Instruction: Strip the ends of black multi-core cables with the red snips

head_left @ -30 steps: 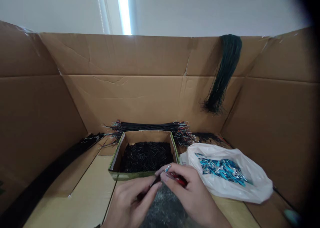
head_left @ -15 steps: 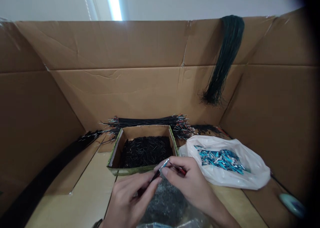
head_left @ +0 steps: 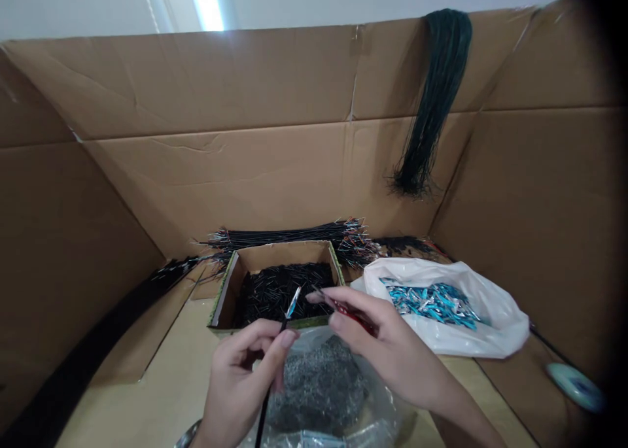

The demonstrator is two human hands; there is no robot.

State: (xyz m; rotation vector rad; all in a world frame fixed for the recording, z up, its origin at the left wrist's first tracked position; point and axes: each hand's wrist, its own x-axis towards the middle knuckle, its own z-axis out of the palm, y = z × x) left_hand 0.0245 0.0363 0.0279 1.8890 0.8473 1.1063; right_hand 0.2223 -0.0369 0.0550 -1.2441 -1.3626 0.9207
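My left hand (head_left: 250, 369) pinches a thin black cable (head_left: 263, 414) between thumb and fingers, below its stripped end. That end (head_left: 292, 304) points up and shows blue and silvery foil. To the right, my right hand (head_left: 373, 333) is closed round a slim red tool (head_left: 349, 314) with a dark, narrow tip. Its exact kind is unclear, though it resembles tweezers. The tip is apart from the cable end. Under both hands lies a clear plastic bag (head_left: 324, 386) with a dark, glittery mass inside.
Behind my hands stands an open box (head_left: 223, 291) holding short black pieces. A white plastic bag (head_left: 500, 333) contains blue and silver foil scraps. Bundled black cables (head_left: 279, 235) lie at the back. Dark green strands (head_left: 444, 75) hang over the cardboard wall (head_left: 235, 173). More black cables (head_left: 112, 324) extend left.
My hands were together at the cable end and are now apart. The cable's foil end stands in plain view, and more of the red tool shows. The camera view has shifted slightly.
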